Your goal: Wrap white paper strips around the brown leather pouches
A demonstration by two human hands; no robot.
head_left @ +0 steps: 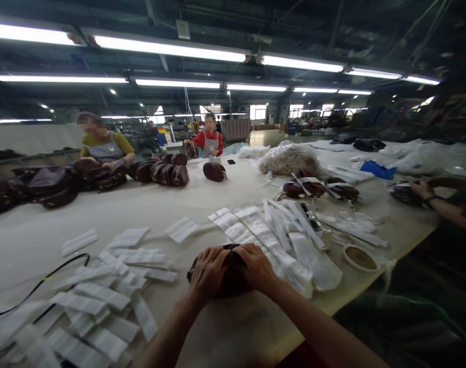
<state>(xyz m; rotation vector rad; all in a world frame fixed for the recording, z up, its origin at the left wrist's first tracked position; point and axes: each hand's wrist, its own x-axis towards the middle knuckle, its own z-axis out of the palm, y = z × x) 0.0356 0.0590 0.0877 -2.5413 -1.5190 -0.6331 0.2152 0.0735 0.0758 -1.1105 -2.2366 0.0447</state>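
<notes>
A small dark brown leather bag point(235, 281) rests on the table right in front of me. My left hand point(208, 271) lies over its left side, fingers curled across the top. From the other side my right hand point(258, 263) grips the bag in the same way, its fingertips close to those of the left. Both palms hide much of the bag, and I cannot make out its opening. To the right of my hands lie white padded strips point(256, 230). Loose white folded pieces point(98, 296) are heaped to the left.
Finished-looking brown bags point(163, 171) stand in rows at the back left, and one bag point(214, 171) sits alone. Two strapped bags point(304, 186) and a round dish point(361, 258) are on the right. A black cord point(37, 286) crosses the left. Co-workers stand around the table.
</notes>
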